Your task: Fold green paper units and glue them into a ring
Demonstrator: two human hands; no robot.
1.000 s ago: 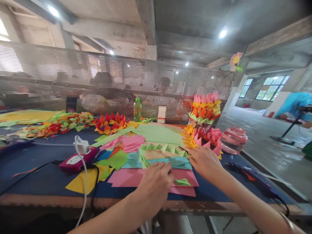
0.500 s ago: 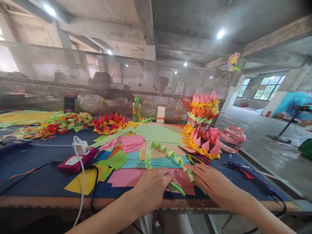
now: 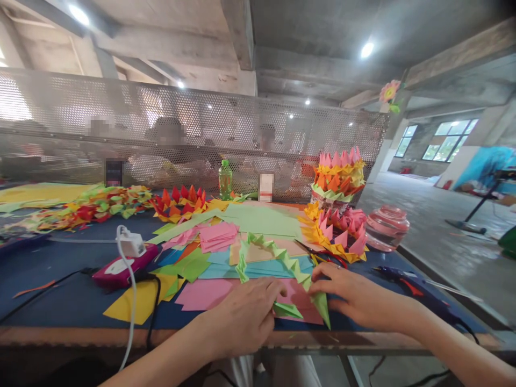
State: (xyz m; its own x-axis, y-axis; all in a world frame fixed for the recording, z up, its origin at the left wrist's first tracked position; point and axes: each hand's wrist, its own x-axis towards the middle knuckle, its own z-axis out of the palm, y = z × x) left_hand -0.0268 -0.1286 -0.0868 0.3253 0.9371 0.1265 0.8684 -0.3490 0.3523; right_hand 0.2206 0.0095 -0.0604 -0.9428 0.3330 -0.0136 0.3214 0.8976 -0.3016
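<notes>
A zigzag chain of folded light-green paper (image 3: 282, 255) curves over the sheets in front of me. My right hand (image 3: 355, 293) is at its near right end, fingers curled and thumb on the other side, with the pointed last piece (image 3: 321, 307) between them. Closed fingers of my left hand (image 3: 252, 309) hold a small green folded paper piece (image 3: 289, 310), whose tip sticks out to the right. The left fingertips are partly hidden. Under both hands lie pink sheets (image 3: 209, 294), with blue sheets (image 3: 220, 270) just behind.
Scissors (image 3: 342, 260) lie beside orange and pink folded-paper rings (image 3: 338, 236). At the right are a glue gun (image 3: 411, 285) and a pink-tinted jar (image 3: 387, 228). A magenta power strip (image 3: 121, 266) with cables sits left. A green bottle (image 3: 226, 180) stands before the perforated screen (image 3: 226, 129).
My right hand has risen from lying flatter on the chain's end, and its fingers are now curled. The chain's last piece has turned, its point now towards me. My left hand has shifted slightly.
</notes>
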